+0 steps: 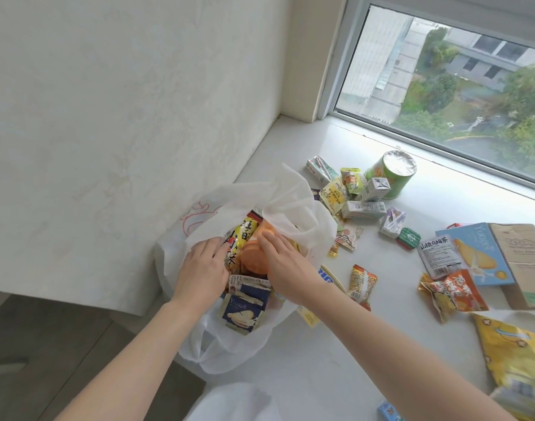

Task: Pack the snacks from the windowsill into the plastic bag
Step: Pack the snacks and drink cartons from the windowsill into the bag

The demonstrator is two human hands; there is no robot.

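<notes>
A: Windowsill surface is white, set under a window; the plastic bag stands at its left edge against the wall, mouth open upward.

B: Hand positions?

A: Both are in the bag mouth. Left hand rests on the packets at the bag's 9 o'clock side, fingers laid flat and close together, pinching nothing visible. Right hand sits at 3 o'clock, fingers curled over an orange round pack; a full grip cannot be confirmed.

B: Orientation of that pack?

A: Its long axis runs roughly 12 to 6 o'clock, directly at the right fingertips, between the two hands. A yellow packet lies alongside it.

B: Remaining items?

A: Loose snacks lie at 2 to 4 o'clock from the bag: a green tub, small cartons, an orange-wrapped bar. The right hand is nearer to all of them, so it is the likely one to fetch next.
</notes>
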